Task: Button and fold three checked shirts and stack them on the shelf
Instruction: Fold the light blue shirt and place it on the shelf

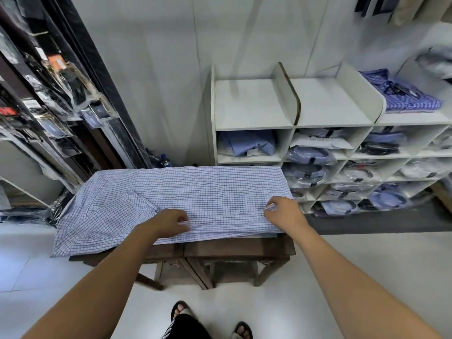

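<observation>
A white checked shirt with thin blue lines lies spread flat over a dark wooden table; its left part hangs over the table's left end. My left hand pinches the cloth near the shirt's front edge at the middle. My right hand pinches the cloth at the shirt's front right corner. A folded blue checked shirt lies on the top of the white shelf unit, at the right. Two open top bays of the shelf are bare.
Lower cubbies of the shelf hold bagged and folded blue and white shirts. A dark rack of packaged items stands at the left. A water bottle sits on the floor behind the table. My sandalled feet stand on pale tiles.
</observation>
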